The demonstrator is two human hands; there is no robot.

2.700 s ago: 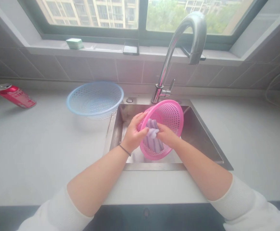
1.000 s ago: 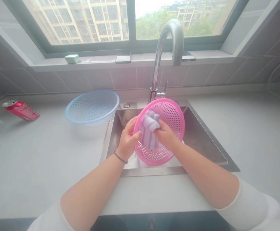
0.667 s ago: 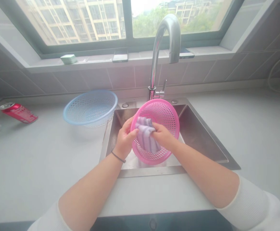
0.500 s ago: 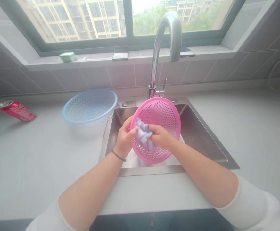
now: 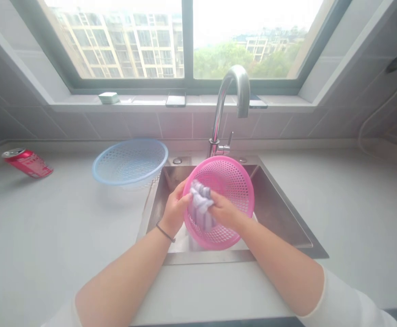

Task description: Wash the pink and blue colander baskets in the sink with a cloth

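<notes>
striped cloth point(image 5: 201, 211) bunched inside a tilted pink basket point(image 5: 234, 179)

the left hand point(image 5: 176, 209) is curled round the rim at nine o'clock, thumb over the near edge and fingers mostly hidden behind; a dark band point(image 5: 165, 232) circles that wrist; the right hand point(image 5: 226, 212) reaches in across the four o'clock side, its fingers closed on the striped cloth, which lies slightly blurred toward eight o'clock within the bowl; whether the left thumb also presses the fabric i cannot tell; the pink basket leans with its mouth facing the person, over the steel sink point(image 5: 283, 209); whether it touches the bottom is hidden.

reckoning from the pink basket as centre, the faucet point(image 5: 242, 93) rises at twelve o'clock; a blue basket point(image 5: 130, 161) sits near the sink at ten o'clock; a red can point(image 5: 28, 163) leans well apart, just past nine; on the sill, a pale green block point(image 5: 108, 97) lies at ten o'clock and a phone-like slab point(image 5: 176, 99) at eleven.
</notes>
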